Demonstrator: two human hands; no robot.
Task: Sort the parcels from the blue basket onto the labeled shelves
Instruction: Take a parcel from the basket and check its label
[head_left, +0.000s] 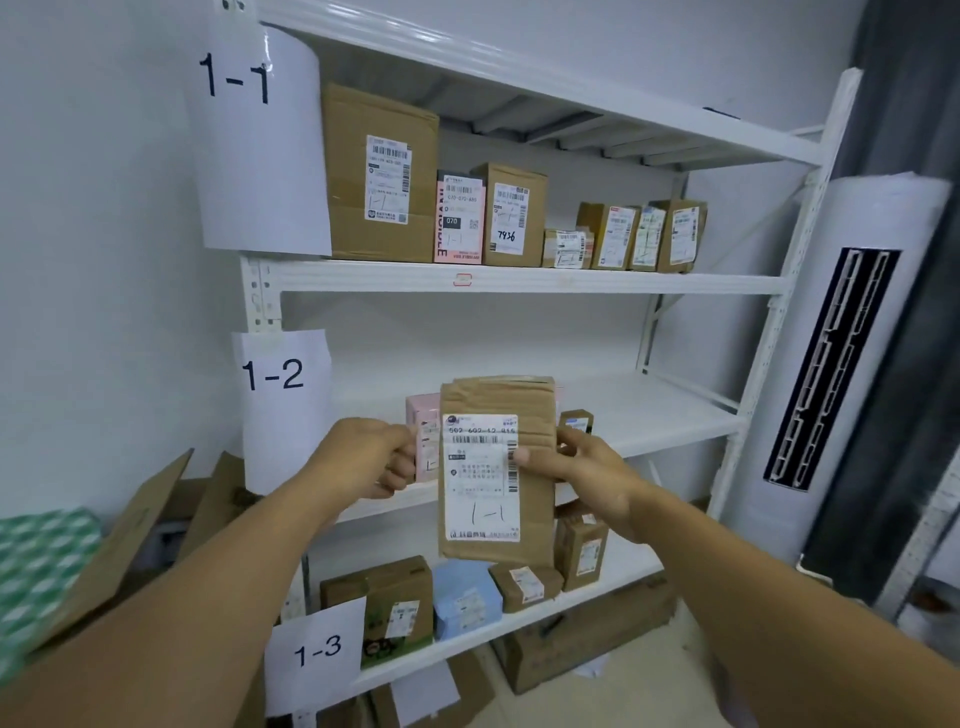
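I hold a flat brown cardboard parcel (535, 415) upright in front of the white shelves. Its white label has "1-1" handwritten on it. My right hand (587, 467) grips its right edge, thumb on the label. My left hand (374, 457) has curled fingers just left of the parcel, in front of a pink parcel (423, 415) on the middle shelf; whether it holds anything is unclear. Paper signs mark the shelves: 1-1 (236, 78) at the top, 1-2 (272, 374) in the middle, 1-3 (317, 649) at the bottom. The blue basket is out of view.
Shelf 1-1 (519, 283) carries a row of several labelled boxes, with free room at its right end. Shelf 1-3 (613, 577) holds several small parcels. Flattened cardboard (135, 530) leans at the left. A tall white air conditioner (852, 364) stands to the right, and a brown crate (582, 639) sits on the floor.
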